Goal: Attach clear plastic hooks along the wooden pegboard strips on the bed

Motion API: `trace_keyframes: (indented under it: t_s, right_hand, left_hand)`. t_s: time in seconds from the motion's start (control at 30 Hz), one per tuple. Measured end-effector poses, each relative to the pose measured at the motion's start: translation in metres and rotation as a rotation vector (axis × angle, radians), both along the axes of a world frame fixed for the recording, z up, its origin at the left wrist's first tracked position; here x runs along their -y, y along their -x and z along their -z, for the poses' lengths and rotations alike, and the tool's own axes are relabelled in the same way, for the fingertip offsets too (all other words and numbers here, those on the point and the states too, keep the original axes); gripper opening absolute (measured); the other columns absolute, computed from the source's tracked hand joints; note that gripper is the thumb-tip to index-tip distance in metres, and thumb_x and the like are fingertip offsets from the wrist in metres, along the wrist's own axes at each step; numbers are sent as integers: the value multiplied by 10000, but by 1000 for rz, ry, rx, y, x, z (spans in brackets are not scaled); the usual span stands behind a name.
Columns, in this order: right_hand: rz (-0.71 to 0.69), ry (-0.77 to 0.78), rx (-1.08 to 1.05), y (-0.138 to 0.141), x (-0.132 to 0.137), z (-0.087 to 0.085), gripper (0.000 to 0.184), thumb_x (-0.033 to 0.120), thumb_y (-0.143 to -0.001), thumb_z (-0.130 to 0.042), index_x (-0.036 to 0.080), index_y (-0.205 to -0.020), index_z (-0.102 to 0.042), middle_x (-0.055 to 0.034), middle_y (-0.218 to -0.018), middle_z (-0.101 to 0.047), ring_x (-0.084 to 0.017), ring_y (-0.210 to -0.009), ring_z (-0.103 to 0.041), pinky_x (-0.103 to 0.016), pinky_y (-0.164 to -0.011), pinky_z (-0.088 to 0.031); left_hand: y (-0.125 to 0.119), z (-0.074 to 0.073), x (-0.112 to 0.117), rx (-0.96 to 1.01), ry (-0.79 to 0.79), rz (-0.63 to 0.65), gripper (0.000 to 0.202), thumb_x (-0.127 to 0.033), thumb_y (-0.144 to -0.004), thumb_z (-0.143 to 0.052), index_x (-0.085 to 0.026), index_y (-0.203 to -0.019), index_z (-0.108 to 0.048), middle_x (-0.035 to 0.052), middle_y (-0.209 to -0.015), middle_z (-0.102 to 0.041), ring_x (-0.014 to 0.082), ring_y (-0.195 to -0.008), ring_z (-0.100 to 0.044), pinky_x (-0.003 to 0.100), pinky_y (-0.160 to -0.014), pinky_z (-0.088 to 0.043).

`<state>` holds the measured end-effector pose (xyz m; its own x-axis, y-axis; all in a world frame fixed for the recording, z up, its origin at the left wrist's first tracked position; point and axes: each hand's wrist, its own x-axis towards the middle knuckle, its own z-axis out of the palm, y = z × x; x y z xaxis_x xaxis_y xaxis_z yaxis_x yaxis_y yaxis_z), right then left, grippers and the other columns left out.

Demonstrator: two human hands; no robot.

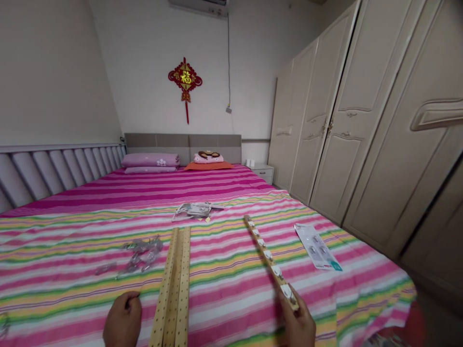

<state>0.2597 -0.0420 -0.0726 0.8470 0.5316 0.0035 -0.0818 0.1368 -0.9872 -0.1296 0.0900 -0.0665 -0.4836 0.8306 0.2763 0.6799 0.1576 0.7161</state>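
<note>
My right hand (299, 320) grips the near end of a narrow wooden strip (265, 250), which slants away from me above the bed. Several white adhesive hooks (277, 271) sit in a row along that strip. My left hand (123, 318) is closed, thumb and forefinger together; whatever may be between them is hidden or too small to name. Just right of it, wooden strips with rows of small holes (177, 284) lie side by side on the striped sheet. Beyond the left hand is a loose heap of crumpled clear plastic pieces (142, 253).
A clear hook package (317, 248) lies to the right on the striped sheet (224, 289). Farther back rests a pile of grey and white items (197, 210). Folded bedding (151, 161) is by the headboard (157, 140). Wardrobes (336, 144) line the right side; a slatted rail (65, 168) runs left.
</note>
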Motion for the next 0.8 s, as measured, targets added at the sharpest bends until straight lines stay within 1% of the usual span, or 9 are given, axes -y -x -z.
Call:
trace_keyframes:
  t_s: [0.1, 0.2, 0.37, 0.43, 0.5, 0.6, 0.7, 0.8]
  right_hand:
    - [70, 35, 15, -18, -4, 0, 655, 529, -591, -718, 129, -1106, -656, -63, -885, -718, -249, -840, -630, -306, -701, -518]
    - [100, 50, 55, -31, -8, 0, 665, 533, -616, -692, 115, -1131, -636, -66, -894, -703, -242, -836, -614, -317, -715, -505]
    - [133, 81, 59, -38, -12, -7, 670, 498, -602, -707, 95, -1134, -635, -67, -852, -695, -246, -805, -597, -325, -695, -499]
    - [140, 85, 63, -39, -12, -6, 680, 499, -597, -704, 100, -1143, -632, -69, -874, -689, -252, -825, -592, -334, -714, -495]
    - [142, 103, 81, -42, -11, -2, 679, 512, -596, -693, 105, -1136, -638, -72, -888, -682, -255, -831, -589, -345, -730, -488]
    - [134, 177, 185, -49, -8, 8, 624, 518, -608, -668, 111, -1082, -673, -69, -831, -662, -258, -793, -585, -367, -735, -473]
    - [110, 303, 358, -60, -6, 15, 553, 507, -632, -630, 120, -1019, -709, -54, -699, -605, -271, -733, -567, -407, -730, -458]
    - [75, 401, 470, -70, -5, 18, 553, 524, -647, -596, 120, -1010, -705, -58, -677, -578, -292, -732, -552, -437, -727, -454]
  left_hand:
    - [0, 1, 0, -1, -2, -2, 192, -304, -716, -494, -224, -806, -643, 58, -896, -676, 223, -716, -595, 279, -549, -419]
    - [0, 1, 0, -11, 8, -1, 198, -309, -728, -484, -222, -815, -639, 60, -910, -673, 222, -727, -595, 280, -562, -422]
    - [-1, 0, 0, -5, 37, 0, 196, -303, -748, -469, -225, -836, -626, 52, -924, -666, 217, -744, -595, 280, -583, -423]
    - [-2, 0, 1, 1, 25, -4, 191, -298, -755, -465, -226, -838, -622, 47, -924, -664, 214, -757, -595, 278, -599, -423]
    - [-3, 1, 1, 9, 14, -9, 189, -293, -762, -463, -226, -842, -621, 44, -918, -662, 209, -761, -594, 275, -607, -421]
    - [-4, 2, 2, 21, -6, -9, 188, -279, -770, -458, -218, -841, -620, 44, -905, -660, 202, -758, -590, 271, -613, -417]
    - [-4, 5, 2, 25, -40, 1, 185, -265, -777, -447, -209, -828, -616, 44, -889, -655, 195, -763, -588, 265, -622, -415]
    - [-4, 7, 2, 31, -79, 15, 180, -256, -785, -438, -208, -818, -608, 36, -861, -647, 187, -752, -583, 263, -624, -412]
